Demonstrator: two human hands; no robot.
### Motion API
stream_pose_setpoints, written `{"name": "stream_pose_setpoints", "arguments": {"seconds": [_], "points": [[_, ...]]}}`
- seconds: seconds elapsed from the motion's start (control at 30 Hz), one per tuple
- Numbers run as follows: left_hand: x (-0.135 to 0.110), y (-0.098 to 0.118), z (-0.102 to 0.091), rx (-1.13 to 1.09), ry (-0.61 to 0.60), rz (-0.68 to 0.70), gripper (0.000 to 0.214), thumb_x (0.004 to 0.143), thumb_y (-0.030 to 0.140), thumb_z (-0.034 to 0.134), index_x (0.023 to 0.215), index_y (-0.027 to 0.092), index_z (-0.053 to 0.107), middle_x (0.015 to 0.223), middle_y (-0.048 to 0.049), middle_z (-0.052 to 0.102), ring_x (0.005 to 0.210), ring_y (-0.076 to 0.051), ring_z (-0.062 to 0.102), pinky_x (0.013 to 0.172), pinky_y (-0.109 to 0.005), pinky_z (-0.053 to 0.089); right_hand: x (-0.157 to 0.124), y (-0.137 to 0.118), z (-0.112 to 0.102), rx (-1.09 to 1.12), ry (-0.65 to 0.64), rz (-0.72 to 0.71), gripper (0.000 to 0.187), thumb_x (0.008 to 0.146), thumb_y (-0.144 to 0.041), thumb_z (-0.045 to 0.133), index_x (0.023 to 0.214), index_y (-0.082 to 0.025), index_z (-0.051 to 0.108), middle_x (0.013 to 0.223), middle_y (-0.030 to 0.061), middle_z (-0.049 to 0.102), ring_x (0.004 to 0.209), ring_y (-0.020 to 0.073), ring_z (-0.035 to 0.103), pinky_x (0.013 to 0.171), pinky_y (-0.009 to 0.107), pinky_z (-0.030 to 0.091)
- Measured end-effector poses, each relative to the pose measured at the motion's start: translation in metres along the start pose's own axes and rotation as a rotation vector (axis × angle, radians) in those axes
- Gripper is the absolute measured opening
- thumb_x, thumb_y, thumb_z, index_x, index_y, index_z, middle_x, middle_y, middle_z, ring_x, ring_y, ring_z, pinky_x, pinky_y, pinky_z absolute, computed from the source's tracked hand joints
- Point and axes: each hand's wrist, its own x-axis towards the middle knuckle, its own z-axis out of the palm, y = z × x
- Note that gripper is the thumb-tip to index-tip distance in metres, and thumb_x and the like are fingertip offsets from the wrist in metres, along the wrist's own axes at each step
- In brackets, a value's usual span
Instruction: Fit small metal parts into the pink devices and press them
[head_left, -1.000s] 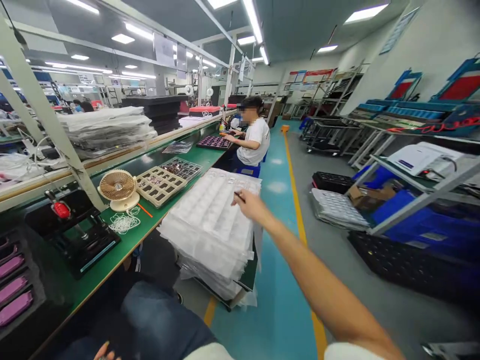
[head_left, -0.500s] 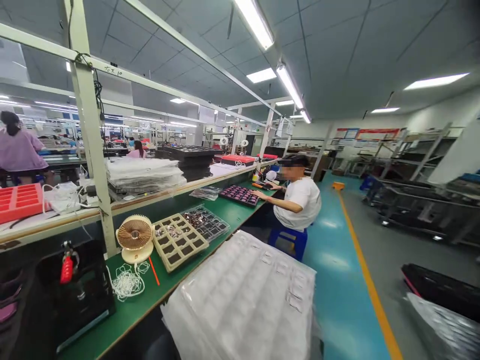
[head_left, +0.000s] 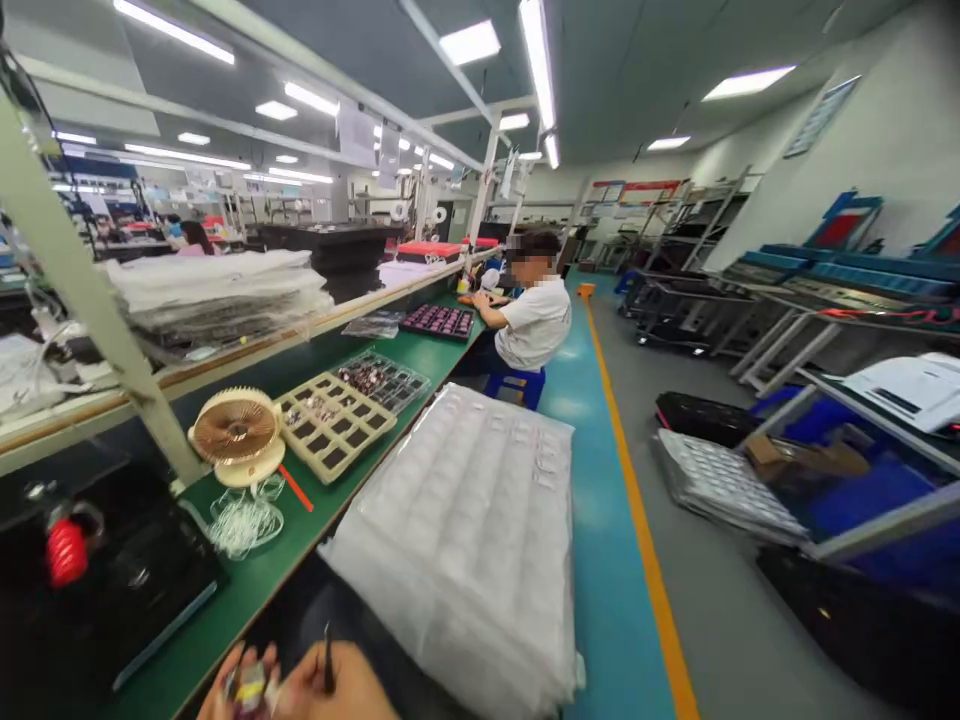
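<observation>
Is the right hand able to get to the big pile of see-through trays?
Probably yes. The pile of clear trays lies just beside the right hand, with nothing between them, though that hand is already pinching a thin dark tool.

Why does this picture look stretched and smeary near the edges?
Head view: the wide lens tilts the frame post and ceiling tube lights, which blow out white; the red knob is smeared; the left hand gripping a small part and right hand holding tweezers are cropped at the bottom.
</observation>
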Motion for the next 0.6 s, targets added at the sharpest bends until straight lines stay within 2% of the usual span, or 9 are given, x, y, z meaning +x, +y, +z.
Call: {"name": "stream_pose_setpoints", "arguments": {"seconds": [0.07,0.1,0.13,0.23,0.3,0.43,0.6], "points": [[0.001,0.002,-0.017,-0.021,-0.043,-0.003,0.046,0.078,0.048,0.090,0.118,0.029,0.077,0.124,-0.0097,0.078,0.121,-0.036,0.072,0.092,-0.043,0.065,-0.006,0.006,0.018,0.094,0.036,0.023,0.058,0.075,-0.071,0.086,0.086,-0.017,0.068,0.068,-0.0039,0.059,0.054,0.0082,0.048,0.050,0.022,0.038],[0.002,0.004,-0.024,-0.063,-0.143,-0.017,0.047,0.074,0.044,0.094,0.114,0.025,0.079,0.121,-0.0101,0.079,0.122,-0.035,0.072,0.099,-0.044,0.063,-0.008,0.007,0.026,0.151,0.039,0.022,0.061,0.071,-0.074,0.087,0.082,-0.017,0.067,0.062,-0.0059,0.053,0.050,0.0065,0.040,0.047,0.022,0.030],[0.003,0.007,-0.031,-0.107,-0.240,-0.010,0.046,0.074,0.041,0.095,0.112,0.021,0.079,0.121,-0.0108,0.079,0.123,-0.035,0.072,0.105,-0.045,0.060,-0.010,0.007,0.035,0.202,0.044,0.015,0.062,0.070,-0.075,0.087,0.081,-0.018,0.065,0.058,-0.0077,0.048,0.048,0.0054,0.033,0.046,0.022,0.025],[0.004,0.016,-0.044,-0.185,-0.388,0.036,0.041,0.078,0.037,0.094,0.112,0.017,0.080,0.121,-0.0130,0.079,0.120,-0.033,0.074,0.110,-0.049,0.057,-0.015,0.002,0.054,0.272,0.036,0.012,0.058,0.073,-0.071,0.087,0.082,-0.019,0.064,0.055,-0.0099,0.040,0.046,0.0048,0.024,0.045,0.023,0.018],[0.000,0.018,-0.048,-0.215,-0.424,0.064,0.039,0.081,0.033,0.092,0.115,0.018,0.080,0.123,-0.0138,0.079,0.121,-0.033,0.073,0.112,-0.051,0.055,-0.019,-0.002,0.060,0.243,0.037,0.004,0.057,0.075,-0.071,0.085,0.081,-0.019,0.064,0.056,-0.0092,0.041,0.047,0.0053,0.024,0.045,0.023,0.018],[-0.008,0.014,-0.053,-0.252,-0.421,0.117,0.038,0.080,0.031,0.093,0.114,0.019,0.080,0.123,-0.0139,0.079,0.124,-0.034,0.072,0.114,-0.054,0.052,-0.024,-0.003,0.061,0.172,0.012,-0.036,0.058,0.077,-0.073,0.083,0.079,-0.019,0.064,0.060,-0.0060,0.046,0.050,0.0068,0.027,0.046,0.023,0.019],[-0.010,0.009,-0.054,-0.196,-0.405,0.165,0.043,0.079,0.030,0.094,0.118,0.019,0.079,0.130,-0.0174,0.078,0.121,-0.035,0.074,0.116,-0.055,0.049,-0.016,-0.001,0.057,0.146,-0.035,-0.051,0.054,0.079,-0.071,0.082,0.078,-0.019,0.066,0.066,-0.0013,0.055,0.057,0.0109,0.041,0.051,0.024,0.032]]}}
